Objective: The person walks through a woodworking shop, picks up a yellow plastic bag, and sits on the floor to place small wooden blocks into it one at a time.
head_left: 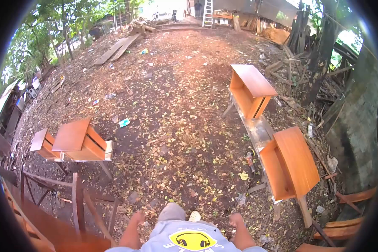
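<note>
The left hand (137, 217) and right hand (236, 219) are hanging apart, seemingly empty, finger pose unclear. Orange-brown cabinets (297, 161) are resting on a plank worktop (259, 130) ahead and right of the hands.

Bright daylight, blown-out sky, fisheye curvature, black corners.

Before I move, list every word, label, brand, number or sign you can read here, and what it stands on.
Shirt, below the yellow emblem: large letters, cut off; no whole word readable.
Shirt, above the emblem: too small and blurred.
Packet on the ground: too small to read.
</note>
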